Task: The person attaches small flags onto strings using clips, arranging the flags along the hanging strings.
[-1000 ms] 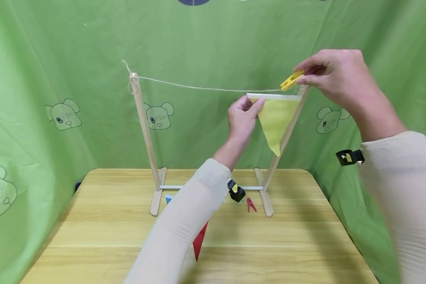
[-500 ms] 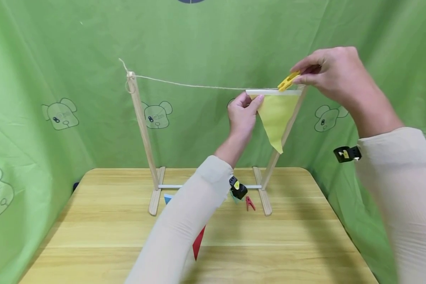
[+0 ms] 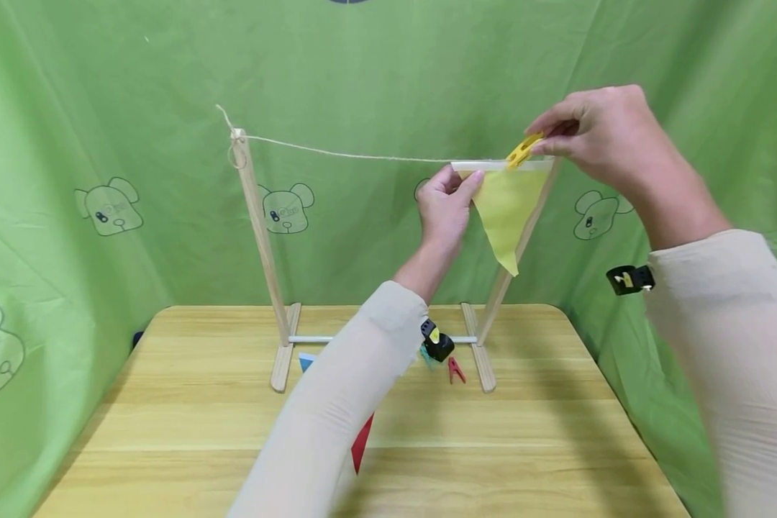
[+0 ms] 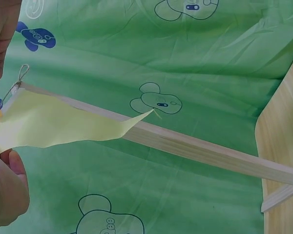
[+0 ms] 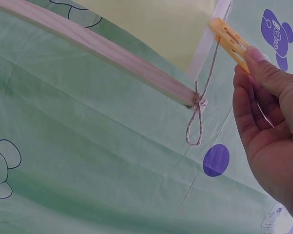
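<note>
A yellow triangular pennant (image 3: pixel 508 208) with a white top strip hangs point down at the right end of the string (image 3: pixel 362 156). My left hand (image 3: pixel 445 208) pinches its upper left corner between thumb and fingers. A yellow clothespin (image 3: pixel 523 151) is pinched in my right hand (image 3: pixel 596 137); its jaws overlap the white strip and the string. In the right wrist view the clothespin (image 5: pixel 229 43) reaches over the edge of the strip, with the string running beside it. The left wrist view shows the pennant (image 4: pixel 63 124) spread out sideways, its tip bent.
Two wooden posts, the left post (image 3: pixel 259 237) and the right post (image 3: pixel 501 295), carry the string above the wooden table (image 3: pixel 492 460). A red clothespin (image 3: pixel 455 370), a teal clothespin (image 3: pixel 426 357), a red pennant (image 3: pixel 361 446) and a blue piece (image 3: pixel 306 361) lie below, partly behind my left arm.
The pennant has risen from below the string to meet it, with its strip now at the string. The yellow clothespin has shifted slightly left and down onto the strip's edge.
</note>
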Motion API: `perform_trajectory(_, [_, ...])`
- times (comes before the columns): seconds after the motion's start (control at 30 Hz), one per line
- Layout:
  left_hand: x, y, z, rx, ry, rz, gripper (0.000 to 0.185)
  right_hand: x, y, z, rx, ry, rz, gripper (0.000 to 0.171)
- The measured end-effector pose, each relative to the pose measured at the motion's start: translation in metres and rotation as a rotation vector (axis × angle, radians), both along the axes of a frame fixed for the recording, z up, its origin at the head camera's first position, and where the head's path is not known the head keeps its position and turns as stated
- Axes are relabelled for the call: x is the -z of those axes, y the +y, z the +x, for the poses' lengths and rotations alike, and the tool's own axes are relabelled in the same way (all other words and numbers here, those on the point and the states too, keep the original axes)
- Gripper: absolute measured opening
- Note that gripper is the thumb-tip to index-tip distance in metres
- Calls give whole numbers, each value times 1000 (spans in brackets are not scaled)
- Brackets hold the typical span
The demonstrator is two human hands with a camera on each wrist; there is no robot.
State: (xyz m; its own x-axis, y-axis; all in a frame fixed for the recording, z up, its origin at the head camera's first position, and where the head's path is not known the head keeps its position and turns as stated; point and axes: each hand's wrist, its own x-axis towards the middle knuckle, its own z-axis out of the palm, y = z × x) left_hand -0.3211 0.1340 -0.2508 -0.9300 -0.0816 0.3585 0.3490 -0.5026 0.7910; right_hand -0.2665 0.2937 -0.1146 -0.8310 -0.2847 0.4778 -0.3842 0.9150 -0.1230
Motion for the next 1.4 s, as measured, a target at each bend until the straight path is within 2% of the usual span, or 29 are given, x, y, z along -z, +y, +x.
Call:
perform_trajectory(0.4, [-2, 0, 1, -10, -14, -15, 19, 1, -6, -1, -3, -16, 31, 20])
perform_trajectory(0.87, [-4, 5, 1, -7, -5, 28, 16, 3, -10, -1, -20, -4, 42, 19])
perform_trajectory(1.4, [-7, 5, 0, -4, -31, 41, 16, 6, -12, -3, -32, 6, 70, 21])
